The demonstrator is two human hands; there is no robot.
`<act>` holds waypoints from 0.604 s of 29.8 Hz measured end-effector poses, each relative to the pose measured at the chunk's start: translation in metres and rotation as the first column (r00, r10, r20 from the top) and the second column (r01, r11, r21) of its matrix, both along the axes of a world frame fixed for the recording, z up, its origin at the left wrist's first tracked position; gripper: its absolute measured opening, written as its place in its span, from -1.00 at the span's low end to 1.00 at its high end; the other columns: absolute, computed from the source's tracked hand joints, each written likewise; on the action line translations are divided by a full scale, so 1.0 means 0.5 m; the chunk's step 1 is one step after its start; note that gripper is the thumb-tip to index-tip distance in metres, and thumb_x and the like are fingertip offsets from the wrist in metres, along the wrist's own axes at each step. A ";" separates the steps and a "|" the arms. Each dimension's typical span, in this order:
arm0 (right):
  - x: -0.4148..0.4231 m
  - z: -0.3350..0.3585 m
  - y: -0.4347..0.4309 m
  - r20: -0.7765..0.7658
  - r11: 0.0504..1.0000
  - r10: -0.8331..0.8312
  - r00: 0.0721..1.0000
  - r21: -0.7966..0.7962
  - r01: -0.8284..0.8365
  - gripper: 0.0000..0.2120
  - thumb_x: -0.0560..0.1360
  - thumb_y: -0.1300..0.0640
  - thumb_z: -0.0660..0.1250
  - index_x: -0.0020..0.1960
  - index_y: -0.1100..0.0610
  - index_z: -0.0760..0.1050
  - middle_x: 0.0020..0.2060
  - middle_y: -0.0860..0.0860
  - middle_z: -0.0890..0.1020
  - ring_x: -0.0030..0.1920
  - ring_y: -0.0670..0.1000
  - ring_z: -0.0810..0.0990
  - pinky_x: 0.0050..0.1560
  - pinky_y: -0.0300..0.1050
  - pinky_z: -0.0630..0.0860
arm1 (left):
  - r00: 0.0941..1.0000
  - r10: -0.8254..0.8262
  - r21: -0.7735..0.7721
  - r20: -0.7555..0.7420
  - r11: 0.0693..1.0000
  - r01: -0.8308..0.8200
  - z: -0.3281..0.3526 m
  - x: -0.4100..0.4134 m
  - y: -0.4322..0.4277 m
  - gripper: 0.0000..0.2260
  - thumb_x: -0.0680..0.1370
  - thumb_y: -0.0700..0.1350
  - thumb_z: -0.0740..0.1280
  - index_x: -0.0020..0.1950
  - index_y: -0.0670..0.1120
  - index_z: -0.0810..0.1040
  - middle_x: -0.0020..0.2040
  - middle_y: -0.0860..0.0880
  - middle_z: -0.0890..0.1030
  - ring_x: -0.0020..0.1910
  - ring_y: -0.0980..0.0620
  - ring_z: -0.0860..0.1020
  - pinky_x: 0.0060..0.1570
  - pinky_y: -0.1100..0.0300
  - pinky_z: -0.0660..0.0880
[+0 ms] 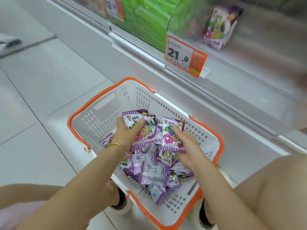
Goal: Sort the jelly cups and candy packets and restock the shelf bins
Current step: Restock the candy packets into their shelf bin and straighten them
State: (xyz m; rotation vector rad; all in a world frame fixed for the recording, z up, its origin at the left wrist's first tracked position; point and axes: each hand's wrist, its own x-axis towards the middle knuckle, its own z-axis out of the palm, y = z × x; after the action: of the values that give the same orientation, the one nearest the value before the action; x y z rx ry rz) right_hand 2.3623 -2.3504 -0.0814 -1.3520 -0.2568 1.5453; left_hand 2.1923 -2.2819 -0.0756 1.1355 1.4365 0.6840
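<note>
Both hands are down in the white, orange-rimmed basket on the floor, held a little apart. Her left hand, a gold bangle at the wrist, grips one purple candy packet with the thumb across its face. Her right hand holds a second packet just beside it. Under them lies a loose heap of packets. Above, a clear shelf bin holds one upright packet behind a price tag.

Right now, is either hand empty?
No: the left hand grips a packet and the right hand grips a second packet, both over the basket.
</note>
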 end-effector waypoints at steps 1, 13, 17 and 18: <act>-0.001 0.022 -0.010 0.047 0.998 0.011 0.999 0.062 -0.014 -0.58 0.35 0.01 0.44 0.16 0.15 0.54 -0.01 0.07 0.67 -0.02 0.06 0.62 0.24 0.07 0.41 | 0.999 -0.028 0.014 -0.016 0.999 0.029 0.020 0.011 -0.014 -0.61 0.52 0.07 0.34 0.22 -0.03 0.26 0.04 0.00 0.51 -0.04 0.05 0.52 0.00 0.15 0.40; 0.000 0.226 -0.057 0.281 0.912 0.092 0.955 0.361 -0.194 -0.39 0.35 -0.08 0.50 0.29 0.03 0.34 0.15 0.09 0.61 0.09 0.13 0.64 0.13 0.15 0.55 | 0.968 -0.012 0.057 0.250 0.998 -0.002 0.210 0.132 -0.074 -0.44 0.52 0.36 0.06 -0.01 -0.10 0.55 0.05 -0.15 0.61 0.01 -0.08 0.59 0.08 0.07 0.53; 0.031 0.329 -0.049 0.227 0.856 0.236 0.945 0.412 -0.312 -0.51 0.30 0.03 0.37 0.21 0.10 0.46 -0.04 0.06 0.69 -0.15 0.02 0.68 -0.05 -0.07 0.62 | 0.960 -0.113 0.341 0.257 0.940 0.019 0.312 0.172 -0.049 -0.56 0.57 0.20 0.03 -0.17 -0.07 0.55 -0.16 -0.15 0.63 0.00 -0.21 0.60 -0.04 0.11 0.50; 0.042 0.359 -0.042 0.227 0.842 0.248 0.942 0.429 -0.326 -0.53 0.29 0.07 0.37 0.19 0.12 0.48 -0.07 0.07 0.69 -0.18 0.01 0.68 -0.09 -0.09 0.63 | 0.967 -0.092 0.383 0.239 0.924 -0.007 0.330 0.182 -0.035 -0.54 0.59 0.18 0.01 -0.15 -0.11 0.53 -0.15 -0.15 0.60 0.07 -0.23 0.55 0.02 0.11 0.45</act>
State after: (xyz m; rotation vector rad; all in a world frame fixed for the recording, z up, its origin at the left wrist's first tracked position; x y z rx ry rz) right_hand 2.3834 -2.3713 0.0982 -1.0858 -0.9126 1.4877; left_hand 2.2834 -2.2994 0.0892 1.3179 1.0828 1.0710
